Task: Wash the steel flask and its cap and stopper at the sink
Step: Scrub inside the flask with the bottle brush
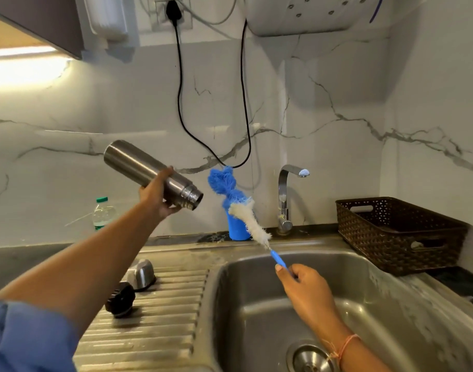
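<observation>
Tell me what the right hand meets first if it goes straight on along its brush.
Likely the blue scrubber in the blue cup: the right hand's bottle brush aims up-left across it. The steel flask's mouth, in the left hand, sits just left of that line; depth is unclear.

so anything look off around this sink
The black cord loops down from the wall socket and hangs low just left of the tap, oddly close to the sink. Whitish residue streaks the drainboard.

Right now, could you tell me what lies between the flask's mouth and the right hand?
The bottle brush, held by the right hand, bristles toward the flask; the head view shows it.
</observation>
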Demonstrator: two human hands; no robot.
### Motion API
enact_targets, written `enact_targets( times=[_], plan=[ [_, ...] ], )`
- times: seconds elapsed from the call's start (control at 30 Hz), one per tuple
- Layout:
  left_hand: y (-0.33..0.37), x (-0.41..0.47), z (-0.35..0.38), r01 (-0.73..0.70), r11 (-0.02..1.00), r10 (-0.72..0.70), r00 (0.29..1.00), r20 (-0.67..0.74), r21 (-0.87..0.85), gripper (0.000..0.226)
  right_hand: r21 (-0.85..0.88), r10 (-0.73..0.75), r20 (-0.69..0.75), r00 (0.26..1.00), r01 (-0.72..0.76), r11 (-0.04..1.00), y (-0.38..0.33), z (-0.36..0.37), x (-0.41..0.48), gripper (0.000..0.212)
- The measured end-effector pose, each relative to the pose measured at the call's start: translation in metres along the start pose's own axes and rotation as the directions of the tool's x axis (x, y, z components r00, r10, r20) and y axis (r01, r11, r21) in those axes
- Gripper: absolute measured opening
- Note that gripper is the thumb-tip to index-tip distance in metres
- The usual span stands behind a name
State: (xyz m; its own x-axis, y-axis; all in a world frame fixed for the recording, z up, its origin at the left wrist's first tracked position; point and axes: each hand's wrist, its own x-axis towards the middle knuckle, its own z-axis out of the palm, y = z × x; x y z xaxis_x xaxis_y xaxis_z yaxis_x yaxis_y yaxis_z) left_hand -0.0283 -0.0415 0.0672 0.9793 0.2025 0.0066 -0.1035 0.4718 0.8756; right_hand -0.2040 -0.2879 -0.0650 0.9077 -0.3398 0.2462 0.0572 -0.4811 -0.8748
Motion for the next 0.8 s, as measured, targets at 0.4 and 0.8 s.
enact_targets(
  times=[0.4, 0.8],
  plan=[
    [0.037, 0.008, 0.007, 0.005, 0.991, 0.011, 0.993, 0.117, -0.135, 0.077, -0.135, -0.15, 0.055, 0.987, 0.156, 0.978, -0.005, 0.007, -0.005, 0.038],
    [0.032, 0.0, 0.027, 0.033, 0.999, -0.038, 0.981, 0.192, 0.029, 0.063, -0.67, -0.526, -0.003, 0.851, 0.389, 0.633, -0.013, -0.007, -0.007, 0.031]
  ],
)
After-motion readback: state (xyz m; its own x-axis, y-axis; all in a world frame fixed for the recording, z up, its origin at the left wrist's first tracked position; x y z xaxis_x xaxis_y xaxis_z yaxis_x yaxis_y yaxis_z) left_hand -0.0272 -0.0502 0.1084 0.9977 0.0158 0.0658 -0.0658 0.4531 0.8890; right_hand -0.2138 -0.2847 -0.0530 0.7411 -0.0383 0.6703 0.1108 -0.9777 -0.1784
